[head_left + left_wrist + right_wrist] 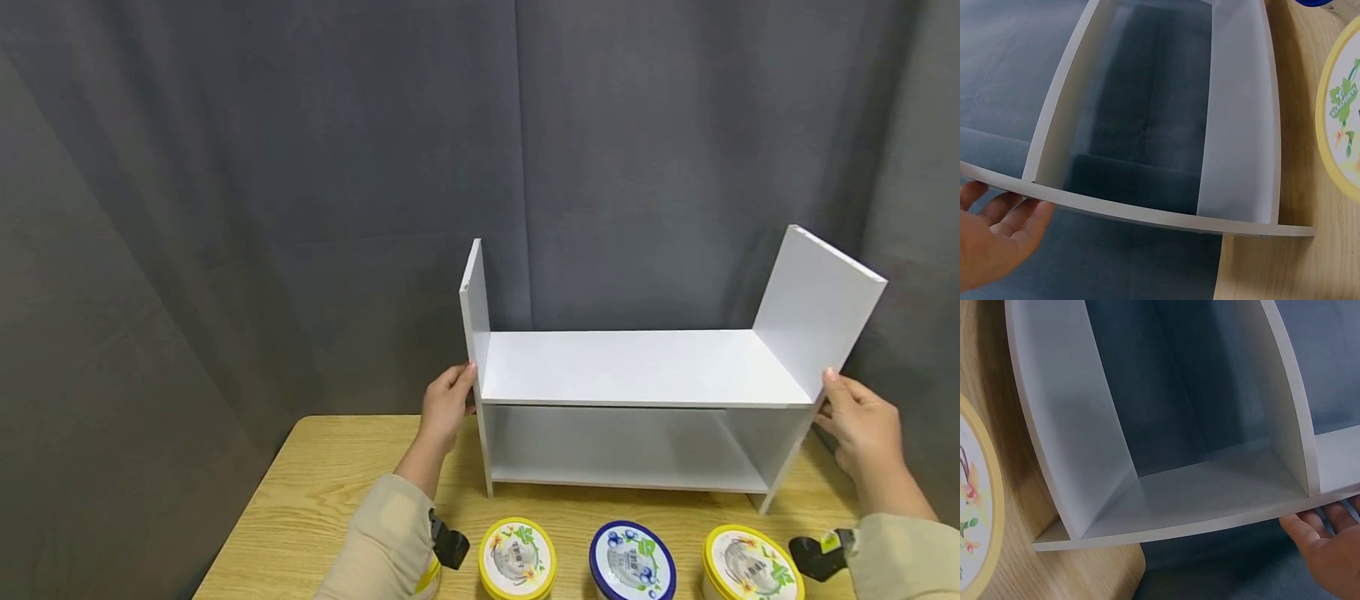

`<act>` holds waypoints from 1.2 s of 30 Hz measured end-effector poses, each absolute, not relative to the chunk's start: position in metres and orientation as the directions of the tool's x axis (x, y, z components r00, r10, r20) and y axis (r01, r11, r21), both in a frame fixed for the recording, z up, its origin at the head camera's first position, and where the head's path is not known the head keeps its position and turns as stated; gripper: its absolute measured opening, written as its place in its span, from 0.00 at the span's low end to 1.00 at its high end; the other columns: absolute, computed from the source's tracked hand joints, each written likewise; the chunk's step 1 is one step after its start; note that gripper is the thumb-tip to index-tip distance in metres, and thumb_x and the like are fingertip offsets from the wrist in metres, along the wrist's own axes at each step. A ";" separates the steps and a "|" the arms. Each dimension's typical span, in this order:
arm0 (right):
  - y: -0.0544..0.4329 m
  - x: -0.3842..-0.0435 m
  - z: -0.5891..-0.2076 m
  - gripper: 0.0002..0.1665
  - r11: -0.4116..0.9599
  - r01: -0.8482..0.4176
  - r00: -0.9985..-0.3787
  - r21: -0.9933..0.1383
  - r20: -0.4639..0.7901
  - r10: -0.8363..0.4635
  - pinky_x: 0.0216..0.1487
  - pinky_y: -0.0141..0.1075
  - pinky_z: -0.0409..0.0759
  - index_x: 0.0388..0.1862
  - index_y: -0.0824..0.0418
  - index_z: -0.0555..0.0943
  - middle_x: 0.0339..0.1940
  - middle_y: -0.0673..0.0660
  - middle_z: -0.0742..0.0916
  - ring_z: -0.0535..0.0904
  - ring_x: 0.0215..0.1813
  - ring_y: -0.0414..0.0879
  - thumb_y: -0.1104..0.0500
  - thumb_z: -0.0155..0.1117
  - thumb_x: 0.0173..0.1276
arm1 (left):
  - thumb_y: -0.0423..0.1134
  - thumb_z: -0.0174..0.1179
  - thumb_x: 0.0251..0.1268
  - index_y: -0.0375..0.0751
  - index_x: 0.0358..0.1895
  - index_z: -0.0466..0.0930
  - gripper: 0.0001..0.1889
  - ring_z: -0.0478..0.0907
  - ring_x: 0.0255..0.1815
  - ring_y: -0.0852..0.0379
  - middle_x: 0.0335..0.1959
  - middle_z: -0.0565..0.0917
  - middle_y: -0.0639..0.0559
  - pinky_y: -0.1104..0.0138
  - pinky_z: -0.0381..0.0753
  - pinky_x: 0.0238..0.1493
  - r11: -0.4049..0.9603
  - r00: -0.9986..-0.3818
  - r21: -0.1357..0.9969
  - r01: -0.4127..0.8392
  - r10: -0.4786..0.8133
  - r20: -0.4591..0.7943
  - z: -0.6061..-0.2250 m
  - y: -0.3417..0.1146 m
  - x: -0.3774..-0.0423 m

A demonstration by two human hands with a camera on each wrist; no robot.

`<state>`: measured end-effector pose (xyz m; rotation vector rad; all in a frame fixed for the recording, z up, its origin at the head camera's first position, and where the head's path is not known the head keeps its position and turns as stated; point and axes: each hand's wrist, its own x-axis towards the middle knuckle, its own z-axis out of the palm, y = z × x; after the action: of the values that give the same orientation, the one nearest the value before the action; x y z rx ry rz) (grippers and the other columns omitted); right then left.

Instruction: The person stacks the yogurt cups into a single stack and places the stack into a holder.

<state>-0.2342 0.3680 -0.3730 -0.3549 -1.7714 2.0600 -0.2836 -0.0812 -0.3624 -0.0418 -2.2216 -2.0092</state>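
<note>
A white two-tier shelf (pixel 645 367) with upright side panels is upright over the wooden table, its lower board near the tabletop. On its left side panel (pixel 476 333) my left hand (pixel 444 408) holds on at mid height, thumb at the front edge. My right hand (pixel 862 421) holds the right side panel (pixel 817 308) at about the same height, thumb along the front edge. In the left wrist view, fingers (pixel 1019 222) touch the panel's outer face. Fingers (pixel 1310 531) likewise meet the other panel from outside in the right wrist view.
In front of the shelf stand round tubs: a yellow-lidded tub (pixel 517 557), a blue-lidded tub (pixel 632 560) and another yellow-lidded tub (pixel 753 565). One more yellow-rimmed tub (pixel 429 579) is partly hidden by the left sleeve. A grey curtain (pixel 360 208) hangs behind the wooden table (pixel 300 500).
</note>
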 end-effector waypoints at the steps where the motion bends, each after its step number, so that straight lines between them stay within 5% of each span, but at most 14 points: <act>1: 0.366 -0.234 -0.373 0.18 -0.116 -0.139 -0.890 -0.984 0.072 0.449 0.19 0.22 0.74 0.44 0.51 0.77 0.21 0.35 0.78 0.74 0.23 0.28 0.47 0.58 0.55 | 0.54 0.49 0.59 0.38 0.49 0.74 0.24 0.71 0.41 0.52 0.43 0.75 0.44 0.62 0.76 0.36 0.106 -0.988 0.987 0.122 -0.078 0.131 -0.363 -0.083 -0.284; 3: 0.363 -0.234 -0.372 0.06 -0.137 -0.160 -0.895 -0.978 0.085 0.437 0.20 0.22 0.74 0.29 0.46 0.79 0.22 0.36 0.79 0.74 0.24 0.28 0.48 0.59 0.54 | 0.54 0.49 0.58 0.38 0.49 0.74 0.25 0.71 0.42 0.51 0.44 0.75 0.44 0.63 0.76 0.35 0.107 -0.987 0.986 0.128 -0.085 0.137 -0.363 -0.087 -0.284; 6: 0.356 -0.234 -0.370 0.05 -0.143 -0.158 -0.901 -0.977 0.083 0.425 0.20 0.22 0.74 0.22 0.43 0.77 0.22 0.36 0.79 0.74 0.24 0.28 0.47 0.60 0.54 | 0.56 0.49 0.57 0.38 0.48 0.74 0.25 0.71 0.42 0.51 0.44 0.75 0.43 0.65 0.76 0.33 0.107 -0.986 0.986 0.127 -0.095 0.138 -0.363 -0.094 -0.285; 12: 0.342 -0.234 -0.367 0.07 -0.081 -0.093 -0.904 -0.992 0.050 0.425 0.21 0.21 0.74 0.26 0.45 0.76 0.23 0.37 0.76 0.72 0.26 0.29 0.45 0.59 0.54 | 0.58 0.50 0.56 0.39 0.48 0.74 0.27 0.70 0.45 0.50 0.46 0.74 0.45 0.62 0.76 0.37 0.099 -0.988 0.989 0.106 -0.105 0.117 -0.364 -0.107 -0.286; 28: 0.319 -0.244 -0.368 0.06 -0.075 -0.165 -0.948 -0.983 0.137 0.288 0.24 0.24 0.77 0.23 0.44 0.79 0.21 0.42 0.80 0.76 0.25 0.33 0.50 0.58 0.58 | 0.59 0.49 0.55 0.37 0.50 0.72 0.29 0.70 0.42 0.51 0.43 0.73 0.42 0.57 0.75 0.41 0.099 -0.988 0.992 0.081 -0.120 0.093 -0.363 -0.143 -0.288; 36: 0.307 -0.249 -0.368 0.05 -0.038 -0.161 -0.960 -0.986 0.147 0.240 0.26 0.25 0.77 0.25 0.45 0.78 0.23 0.42 0.80 0.76 0.27 0.34 0.49 0.56 0.58 | 0.60 0.49 0.54 0.38 0.50 0.72 0.30 0.70 0.43 0.51 0.43 0.73 0.43 0.63 0.76 0.39 0.095 -0.988 0.994 0.052 -0.137 0.065 -0.363 -0.158 -0.287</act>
<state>-0.2491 0.3075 -0.3676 -0.0843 -1.9640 2.0806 -0.2869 -0.1582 -0.3630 0.0871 -2.2153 -2.0222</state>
